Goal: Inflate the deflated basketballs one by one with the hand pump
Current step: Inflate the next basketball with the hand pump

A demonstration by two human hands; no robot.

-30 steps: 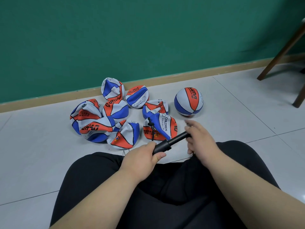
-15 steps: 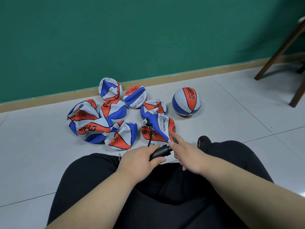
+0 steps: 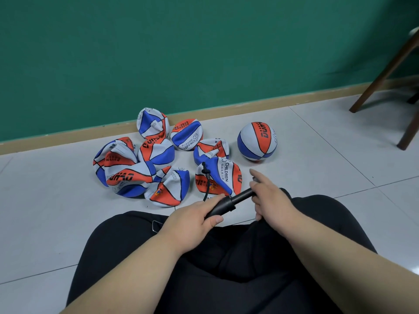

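I hold a black hand pump [image 3: 229,202] over my lap. My left hand [image 3: 192,218] grips its barrel. My right hand [image 3: 269,198] grips the handle end, index finger stretched forward, with the piston rod partly drawn out. A thin black hose [image 3: 205,180] runs from the pump up to a crumpled red, white and blue deflated basketball [image 3: 221,176] on the floor just in front of me. Several more deflated basketballs [image 3: 127,168] lie in a heap to its left. One round, inflated basketball [image 3: 257,141] sits to the right of the heap.
The balls lie on a pale tiled floor [image 3: 317,159] beside a green wall [image 3: 204,53] with a tan skirting board. Dark wooden chair legs [image 3: 385,73] stand at the right edge. My black-trousered legs [image 3: 238,257] fill the foreground.
My right hand pushed the handle in toward the barrel half a second ago, and has now pulled it back out to the right. My left hand stayed on the barrel.
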